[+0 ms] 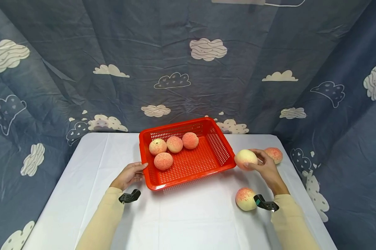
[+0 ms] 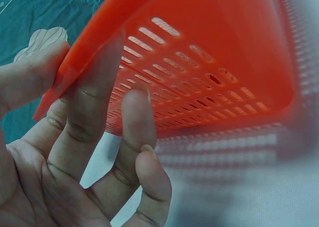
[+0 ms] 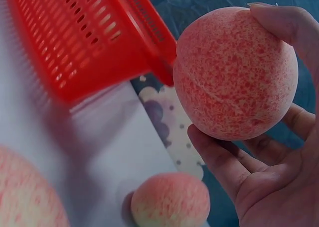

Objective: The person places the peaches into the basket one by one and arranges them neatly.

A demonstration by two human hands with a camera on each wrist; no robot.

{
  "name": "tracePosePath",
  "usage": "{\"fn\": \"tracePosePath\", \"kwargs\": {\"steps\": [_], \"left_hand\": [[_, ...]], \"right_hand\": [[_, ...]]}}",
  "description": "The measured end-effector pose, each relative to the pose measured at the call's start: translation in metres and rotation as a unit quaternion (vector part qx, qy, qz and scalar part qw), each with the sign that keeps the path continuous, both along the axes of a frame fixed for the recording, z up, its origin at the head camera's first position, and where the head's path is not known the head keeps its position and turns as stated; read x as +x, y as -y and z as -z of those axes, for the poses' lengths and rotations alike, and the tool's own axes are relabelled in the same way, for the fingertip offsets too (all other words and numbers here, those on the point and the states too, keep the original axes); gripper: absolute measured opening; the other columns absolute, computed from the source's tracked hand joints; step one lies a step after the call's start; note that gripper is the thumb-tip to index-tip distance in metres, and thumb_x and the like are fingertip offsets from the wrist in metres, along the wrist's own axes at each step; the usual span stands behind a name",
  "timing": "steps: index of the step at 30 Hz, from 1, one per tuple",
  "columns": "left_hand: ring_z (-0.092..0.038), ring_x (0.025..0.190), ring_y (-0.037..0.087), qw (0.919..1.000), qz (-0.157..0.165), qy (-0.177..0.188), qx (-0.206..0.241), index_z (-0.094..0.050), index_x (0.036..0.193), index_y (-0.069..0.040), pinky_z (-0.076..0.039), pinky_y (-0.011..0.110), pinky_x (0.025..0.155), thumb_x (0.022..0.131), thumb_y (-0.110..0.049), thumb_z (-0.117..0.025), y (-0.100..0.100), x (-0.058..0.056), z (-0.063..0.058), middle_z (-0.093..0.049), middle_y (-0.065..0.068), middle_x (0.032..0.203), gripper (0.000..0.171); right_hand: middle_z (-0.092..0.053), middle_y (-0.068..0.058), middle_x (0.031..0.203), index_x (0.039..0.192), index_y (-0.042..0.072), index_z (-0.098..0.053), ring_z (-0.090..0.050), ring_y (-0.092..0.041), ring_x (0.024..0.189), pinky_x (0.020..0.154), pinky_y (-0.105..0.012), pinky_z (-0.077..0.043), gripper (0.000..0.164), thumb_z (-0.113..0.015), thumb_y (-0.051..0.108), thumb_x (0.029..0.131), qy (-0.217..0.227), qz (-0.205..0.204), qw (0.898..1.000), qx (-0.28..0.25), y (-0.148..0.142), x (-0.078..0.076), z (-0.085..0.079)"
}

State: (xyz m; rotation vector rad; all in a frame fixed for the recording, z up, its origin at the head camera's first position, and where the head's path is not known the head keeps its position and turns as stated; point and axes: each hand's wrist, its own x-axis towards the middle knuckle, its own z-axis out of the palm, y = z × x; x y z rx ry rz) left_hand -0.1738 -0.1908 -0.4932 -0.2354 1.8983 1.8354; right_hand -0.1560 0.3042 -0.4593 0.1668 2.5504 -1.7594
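Note:
A red plastic basket with slotted walls sits turned at an angle, several peaches grouped toward its left side. My left hand pinches the basket's left rim. In the left wrist view, the thumb lies on one side of the rim and fingers on the other. Just off the basket's right corner, my right hand holds a pale yellow and pink peach. The right wrist view shows this peach between thumb and fingers; its other side is speckled red.
Behind the right hand, another peach lies near the table's right edge. A yellow-red peach rests nearer me, beside the right wrist. White cloth covers the table. A dark blue cloud-patterned curtain hangs behind and at both sides.

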Motion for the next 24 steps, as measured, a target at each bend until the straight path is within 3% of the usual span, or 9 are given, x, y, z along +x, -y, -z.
{"fn": "tracePosePath", "kwargs": {"steps": [7,10,18,24], "left_hand": [[-0.055,0.069,0.011,1.0,-0.002,0.002,0.009,-0.052,0.122,0.009,-0.048,0.026,0.068,0.097,-0.025,-0.057,0.002,0.002,0.001,-0.066,-0.003,0.081,0.043],[-0.055,0.071,0.012,1.0,-0.003,0.004,0.005,-0.051,0.124,0.009,-0.047,0.026,0.068,0.097,-0.026,-0.058,0.002,0.002,0.002,-0.066,-0.003,0.082,0.045],[-0.055,0.071,0.013,0.9999,-0.001,0.004,0.009,-0.055,0.12,0.007,-0.047,0.027,0.068,0.097,-0.025,-0.057,0.0,-0.001,0.003,-0.065,-0.002,0.081,0.039],[-0.055,0.07,0.014,0.9999,-0.004,0.004,0.009,-0.055,0.118,0.007,-0.047,0.026,0.067,0.098,-0.025,-0.056,-0.001,-0.002,0.001,-0.065,-0.003,0.08,0.038]], "right_hand": [[-0.04,-0.021,0.14,0.14,0.003,-0.04,-0.047,-0.039,0.119,0.081,-0.019,-0.048,0.069,-0.076,0.021,0.084,0.006,-0.018,1.0,-0.007,0.017,-0.015,-0.007],[-0.041,-0.021,0.138,0.139,0.003,-0.042,-0.049,-0.038,0.117,0.079,-0.023,-0.05,0.068,-0.077,0.019,0.083,0.007,-0.03,0.999,-0.018,0.025,-0.022,-0.007],[-0.04,-0.021,0.14,0.138,0.002,-0.043,-0.051,-0.038,0.118,0.099,-0.045,-0.043,0.066,-0.076,0.014,0.083,0.01,-0.069,0.997,-0.016,0.042,-0.042,-0.01],[-0.04,-0.021,0.141,0.138,0.0,-0.039,-0.05,-0.04,0.119,0.098,-0.045,-0.044,0.065,-0.074,0.01,0.083,0.009,-0.1,0.994,-0.034,0.056,-0.055,-0.013]]}}
